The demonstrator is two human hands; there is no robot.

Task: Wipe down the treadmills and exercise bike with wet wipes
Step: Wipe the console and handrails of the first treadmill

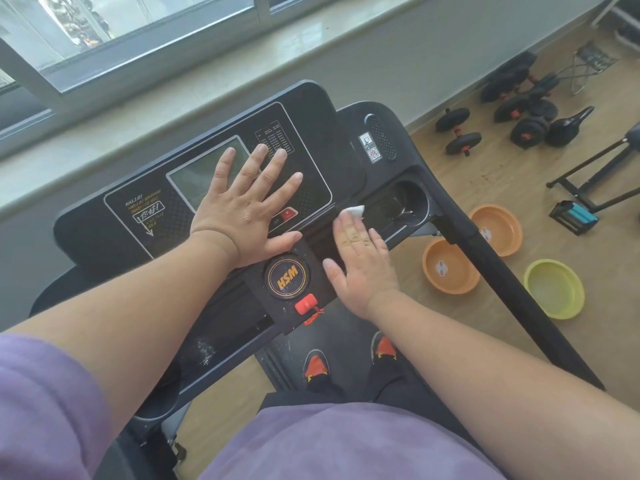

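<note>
Here the white wet wipe (354, 210) lies on the black treadmill console (221, 202), pinned under the straight fingers of the right hand (362, 261), with only a folded corner showing past the fingertips; it sits just beside the round cup holder (408, 199) at the console's right end, on the shelf below the panel. The right hand is flat and fairly wide, thumb out to the side, pressing down and not curled round the cloth. The left hand (242, 209) rests on the console face with all fingers spread wide and straight, holding nothing; its palm covers the right edge of the grey display screen (197, 174) and its thumb reaches toward the round HSM badge (287, 277) at the console's near middle. Just below that badge is a red safety key (306, 304) with a red cord. On the console's far right corner are a speaker grille (381, 136) and a QR sticker (374, 154). From the console's right side a black handrail (512, 285) runs back toward the person. Below the console, two feet in orange and black shoes (316, 365) stand on the treadmill deck. To the right of the console, on the wooden floor, are two orange bowls (446, 268) and a green bowl (554, 292), and beyond them black dumbbells (457, 131). Beyond the console runs a pale window sill (207, 88). Purple sleeves (45, 403) frame the near edge.
</note>
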